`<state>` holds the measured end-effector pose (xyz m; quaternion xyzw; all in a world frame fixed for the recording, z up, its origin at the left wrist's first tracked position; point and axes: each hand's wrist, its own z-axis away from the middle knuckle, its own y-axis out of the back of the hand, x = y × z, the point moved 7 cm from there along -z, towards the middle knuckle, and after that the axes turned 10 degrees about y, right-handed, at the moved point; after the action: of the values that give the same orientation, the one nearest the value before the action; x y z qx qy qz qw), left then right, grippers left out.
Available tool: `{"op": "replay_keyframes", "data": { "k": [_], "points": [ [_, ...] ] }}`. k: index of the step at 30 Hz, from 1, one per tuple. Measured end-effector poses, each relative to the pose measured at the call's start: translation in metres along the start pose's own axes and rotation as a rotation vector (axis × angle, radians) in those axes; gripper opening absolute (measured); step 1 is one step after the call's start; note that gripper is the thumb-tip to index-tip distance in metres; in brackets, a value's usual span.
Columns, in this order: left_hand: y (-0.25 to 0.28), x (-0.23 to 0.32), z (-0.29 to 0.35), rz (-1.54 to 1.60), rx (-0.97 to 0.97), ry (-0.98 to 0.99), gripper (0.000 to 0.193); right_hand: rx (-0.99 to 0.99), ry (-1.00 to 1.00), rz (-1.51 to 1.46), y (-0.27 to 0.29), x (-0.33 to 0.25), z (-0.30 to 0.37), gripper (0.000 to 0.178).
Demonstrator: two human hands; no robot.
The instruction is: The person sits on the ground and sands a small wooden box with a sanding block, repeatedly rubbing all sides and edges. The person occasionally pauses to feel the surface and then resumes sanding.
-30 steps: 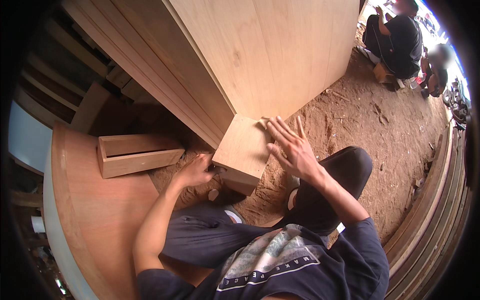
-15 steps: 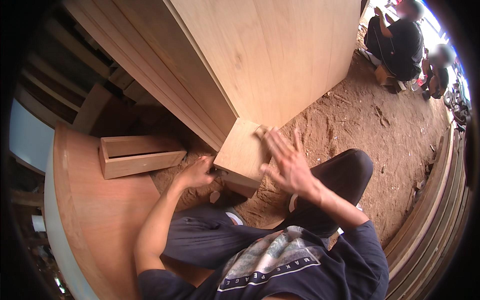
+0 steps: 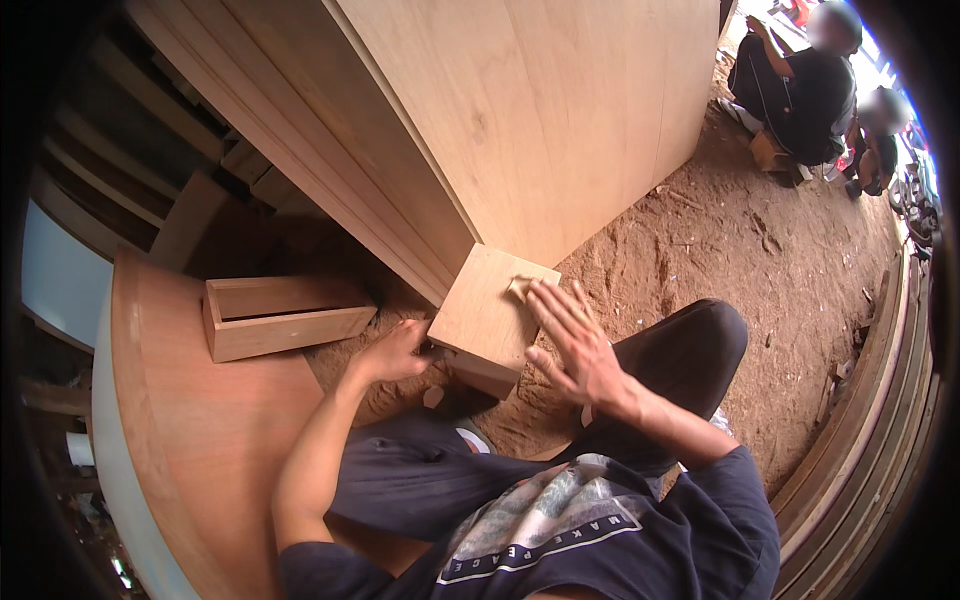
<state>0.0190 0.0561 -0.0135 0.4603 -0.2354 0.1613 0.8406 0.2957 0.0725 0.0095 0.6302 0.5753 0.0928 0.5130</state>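
A small pale wooden box (image 3: pixel 485 318) sits on the sandy ground against the corner of a large plywood cabinet (image 3: pixel 520 110). My left hand (image 3: pixel 395 352) grips the box's lower left edge. My right hand (image 3: pixel 572 345) is spread flat, fingers apart, against the box's right side, just below a small wood block (image 3: pixel 518 288) lying on the box's top. I am sitting on the ground with my knees bent around the box.
An open wooden drawer box (image 3: pixel 282 315) lies to the left on a round reddish board (image 3: pixel 190 440). Planks lean at the far left. Curved boards (image 3: pixel 880 420) line the right. Two people (image 3: pixel 815 85) sit at the top right.
My right hand has slid down and to the left along the box's right side. My left hand stays on the lower left edge. The box has hardly moved.
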Motion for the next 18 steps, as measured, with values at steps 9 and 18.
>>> {"op": "replay_keyframes", "data": {
  "k": [9, 18],
  "points": [
    [0.000, 0.000, 0.002, 0.095, 0.052, -0.073, 0.051, 0.005, -0.168, 0.042, 0.020, 0.038, -0.013, 0.058],
    [-0.006, -0.002, 0.005, 0.041, 0.052, -0.022, 0.053, 0.093, -0.144, -0.306, 0.039, 0.061, -0.005, 0.049]
  ]
}}
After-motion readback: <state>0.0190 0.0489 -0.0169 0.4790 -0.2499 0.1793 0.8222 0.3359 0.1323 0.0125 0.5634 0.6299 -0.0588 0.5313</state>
